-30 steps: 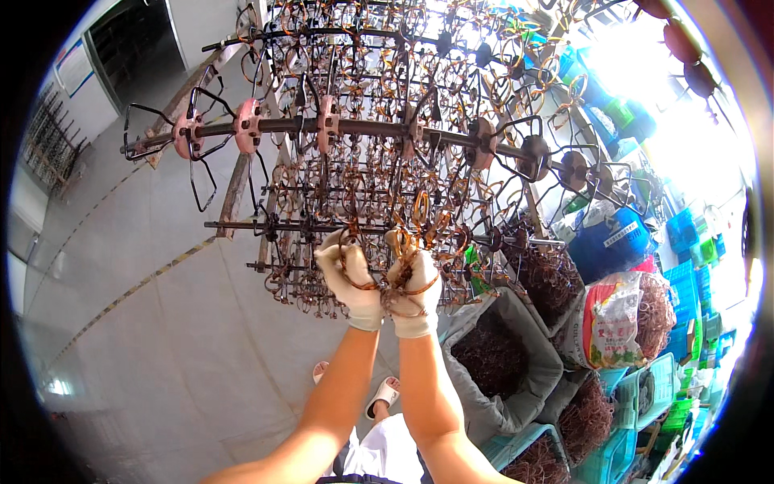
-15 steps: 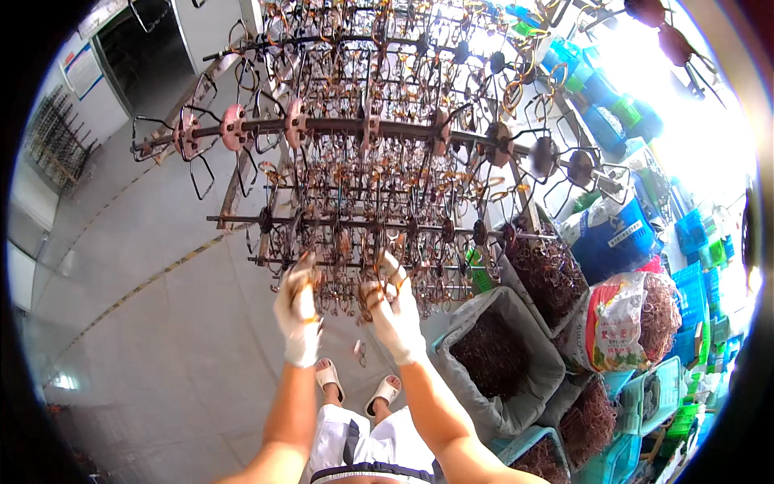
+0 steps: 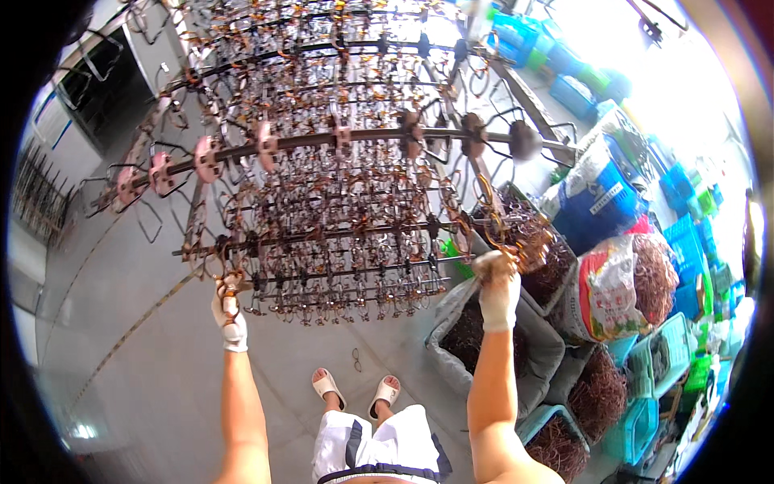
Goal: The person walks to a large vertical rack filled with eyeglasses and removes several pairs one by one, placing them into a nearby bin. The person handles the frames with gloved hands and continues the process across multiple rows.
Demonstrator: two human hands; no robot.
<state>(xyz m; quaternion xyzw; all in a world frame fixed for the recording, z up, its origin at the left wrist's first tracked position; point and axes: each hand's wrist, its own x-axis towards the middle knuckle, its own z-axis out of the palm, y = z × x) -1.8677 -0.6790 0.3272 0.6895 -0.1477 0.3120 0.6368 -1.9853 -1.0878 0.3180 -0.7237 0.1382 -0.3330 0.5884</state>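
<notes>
Head view: the 2 gloved hands, close together before the middle of the rack point(image 3: 306, 140) 1 second ago, are now spread well apart. The left hand point(image 3: 229, 315) is at the rack's lower left end, its grip folded on brown frames point(image 3: 231, 284); blur hides how many. The right hand point(image 3: 498, 294) is at the rack's lower right, its grip closed, seemingly clamped on a bunch point(image 3: 528, 246) of similar frames. The spread means the hands now work at separate places, no longer over the same spot. A loose frame point(image 3: 357, 360) lies on the floor point(image 3: 294, 351) below the rack, near the slippers point(image 3: 385, 394), in neither grip. To the rack's right are a lined tub point(image 3: 540, 347) and a sack point(image 3: 609, 282) of tangled brown pieces.
</notes>
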